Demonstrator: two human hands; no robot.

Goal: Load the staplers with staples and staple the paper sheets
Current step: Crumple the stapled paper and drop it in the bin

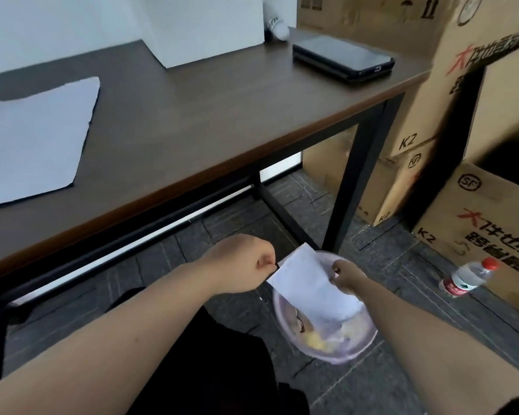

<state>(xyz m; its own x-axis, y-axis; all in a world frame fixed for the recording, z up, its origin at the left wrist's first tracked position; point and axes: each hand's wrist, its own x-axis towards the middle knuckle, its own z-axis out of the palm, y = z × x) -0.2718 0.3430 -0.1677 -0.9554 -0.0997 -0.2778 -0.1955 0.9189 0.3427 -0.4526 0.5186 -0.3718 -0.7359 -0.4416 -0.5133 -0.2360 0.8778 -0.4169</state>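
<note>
Both of my hands reach down beside the desk, over a pale purple plastic basin (369, 336) on the floor. My left hand (246, 262) pinches the left edge of a white paper sheet (309, 283). My right hand (346, 277) grips the same sheet at its right side. The sheet hangs tilted, its lower end inside the basin, where yellowish scraps lie. A stack of white paper sheets (30, 139) lies on the brown desk (192, 115) at the left. No stapler is visible.
A black tablet-like device (342, 56) lies at the desk's far right corner, a white board (210, 28) leans at the back. Cardboard boxes (462, 115) are stacked to the right. A water bottle (468, 278) lies on the floor by them.
</note>
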